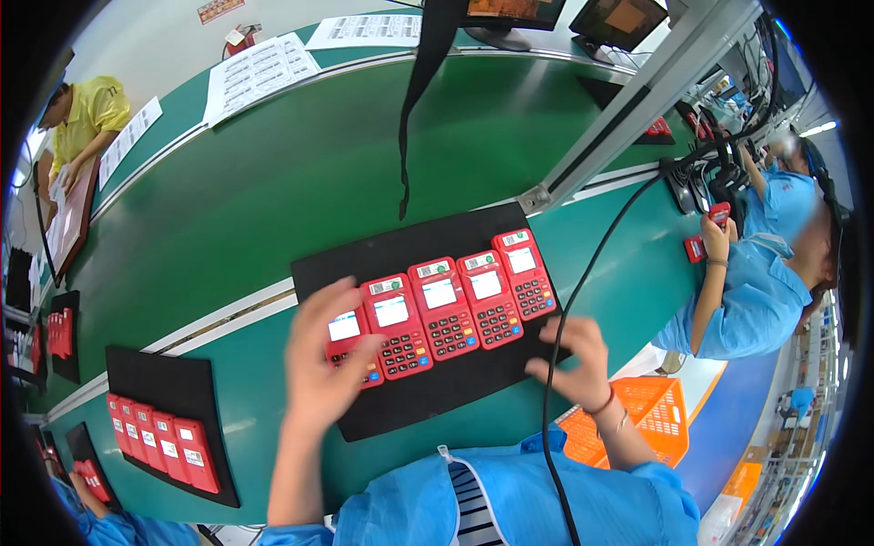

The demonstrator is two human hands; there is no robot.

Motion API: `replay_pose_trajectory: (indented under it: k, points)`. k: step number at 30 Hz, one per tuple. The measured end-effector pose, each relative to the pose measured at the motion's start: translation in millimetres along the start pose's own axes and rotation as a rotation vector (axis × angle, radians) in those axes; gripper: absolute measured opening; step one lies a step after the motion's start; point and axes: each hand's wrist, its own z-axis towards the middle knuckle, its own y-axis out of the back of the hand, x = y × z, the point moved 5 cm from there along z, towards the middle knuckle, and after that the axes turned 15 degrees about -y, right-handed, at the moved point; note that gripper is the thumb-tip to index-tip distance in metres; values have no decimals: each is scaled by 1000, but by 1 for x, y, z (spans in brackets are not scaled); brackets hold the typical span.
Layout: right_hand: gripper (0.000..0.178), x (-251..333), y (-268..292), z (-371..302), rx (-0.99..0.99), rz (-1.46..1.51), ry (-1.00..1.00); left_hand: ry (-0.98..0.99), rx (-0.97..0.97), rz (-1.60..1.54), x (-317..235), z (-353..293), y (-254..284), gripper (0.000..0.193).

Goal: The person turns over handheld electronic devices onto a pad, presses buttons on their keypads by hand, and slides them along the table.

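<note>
Several red card payment terminals point(441, 309) lie side by side in a row, screens lit and keypads up, on a black mat point(410, 406). My left hand point(319, 373) is over the left end of the row, open, thumb and fingers spread. It partly hides the leftmost terminal point(344, 326); whether it touches it I cannot tell. Right of the row, near the lower corner of the rightmost terminal point(523, 264), my right hand point(584, 364) is open with fingers loosely bent, holding nothing. A black cable point(592, 266) passes across its fingertips.
More red terminals point(164, 440) lie on a second black mat point(218, 464) at left. A green conveyor belt point(228, 209) runs beyond the bench. A metal post point(628, 118) and a hanging black strap point(421, 91) stand ahead. An orange basket point(660, 414) is right; co-workers point(756, 291) sit nearby.
</note>
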Motion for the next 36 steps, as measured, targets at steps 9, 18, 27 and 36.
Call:
replay_pose_trajectory:
  k: [9,18,27,36]
  points:
    - [46,27,-56,32,-33,-115,94,364,-343,791,145,-202,377,43]
    - [37,23,-147,191,-220,-32,135,1122,-230,1177,201,-348,437,79]
    - [31,25,-148,179,-231,189,129,948,-149,991,113,-304,348,74]
    - [43,48,-88,36,77,254,80,801,131,729,2,-184,133,93]
